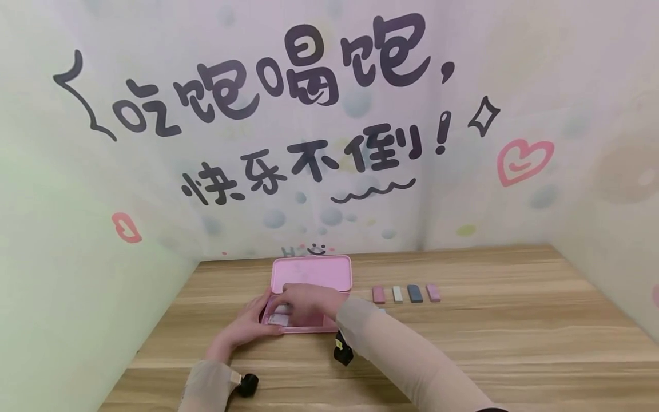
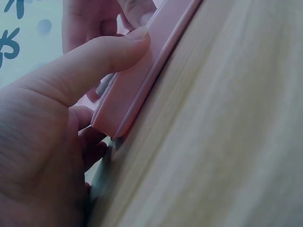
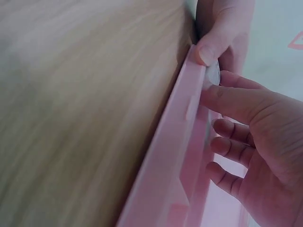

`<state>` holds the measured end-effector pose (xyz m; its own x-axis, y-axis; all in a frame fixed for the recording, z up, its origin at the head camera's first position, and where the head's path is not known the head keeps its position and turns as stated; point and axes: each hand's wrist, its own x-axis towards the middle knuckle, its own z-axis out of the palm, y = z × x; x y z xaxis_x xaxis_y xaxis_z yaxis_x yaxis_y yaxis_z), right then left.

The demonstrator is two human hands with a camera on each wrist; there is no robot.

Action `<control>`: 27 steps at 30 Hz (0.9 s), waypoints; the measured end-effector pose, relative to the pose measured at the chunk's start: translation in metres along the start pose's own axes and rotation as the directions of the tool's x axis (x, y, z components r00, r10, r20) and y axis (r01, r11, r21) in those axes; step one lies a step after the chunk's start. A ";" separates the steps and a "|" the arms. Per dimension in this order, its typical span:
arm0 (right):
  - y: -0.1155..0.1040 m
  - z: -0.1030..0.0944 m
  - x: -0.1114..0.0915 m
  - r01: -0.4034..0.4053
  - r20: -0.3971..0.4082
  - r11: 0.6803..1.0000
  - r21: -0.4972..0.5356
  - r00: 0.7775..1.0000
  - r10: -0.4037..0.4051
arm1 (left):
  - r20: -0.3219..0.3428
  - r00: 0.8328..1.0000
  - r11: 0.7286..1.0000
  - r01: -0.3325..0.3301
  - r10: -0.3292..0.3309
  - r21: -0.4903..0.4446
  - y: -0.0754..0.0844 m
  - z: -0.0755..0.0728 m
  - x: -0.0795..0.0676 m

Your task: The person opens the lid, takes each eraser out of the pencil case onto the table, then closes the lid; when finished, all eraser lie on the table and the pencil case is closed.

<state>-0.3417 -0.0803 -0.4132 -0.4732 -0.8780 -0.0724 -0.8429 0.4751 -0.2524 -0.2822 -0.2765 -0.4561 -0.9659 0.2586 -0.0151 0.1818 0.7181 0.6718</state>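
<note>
A pink hinged case (image 1: 309, 329) lies on the table with its lid (image 1: 312, 274) raised at the back. My left hand (image 1: 249, 326) grips the case's left end, thumb on the front wall and fingers round the far side. Over the left part of the case is my right hand (image 1: 308, 304), reaching inside. In the right wrist view its thumb and forefinger pinch a whitish block (image 3: 213, 74) close to the left thumb; the other fingers are loosely bent. White pieces (image 1: 278, 319) show inside the case at its left end. The fingers hide part of the interior.
To the right of the case stands a row of small eraser-like blocks: pink (image 1: 378, 294), white (image 1: 397, 294), dark grey-blue (image 1: 415, 293) and pale pink (image 1: 433, 293). Another bluish piece is mostly hidden behind the right sleeve. A printed cloth wall (image 1: 329, 229) borders the wooden table (image 1: 494, 343).
</note>
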 end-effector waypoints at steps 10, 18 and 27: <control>0.015 -0.015 -0.014 -0.049 -0.012 0.995 0.085 0.999 0.051 | 0.008 1.000 1.000 -0.011 0.011 0.017 0.000 0.000 0.001; 0.021 -0.026 -0.035 -0.064 -0.028 0.986 0.153 0.997 0.069 | 0.012 1.000 1.000 -0.002 0.002 0.023 0.001 0.001 0.001; 0.030 -0.026 -0.051 -0.089 -0.065 0.981 0.172 0.993 0.101 | 0.014 1.000 1.000 -0.005 0.004 0.018 0.003 0.000 0.001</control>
<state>-0.3499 -0.0198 -0.3924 -0.5718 -0.8197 -0.0343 -0.7409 0.5338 -0.4076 -0.2822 -0.2741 -0.4538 -0.9624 0.2707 -0.0222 0.1896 0.7283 0.6585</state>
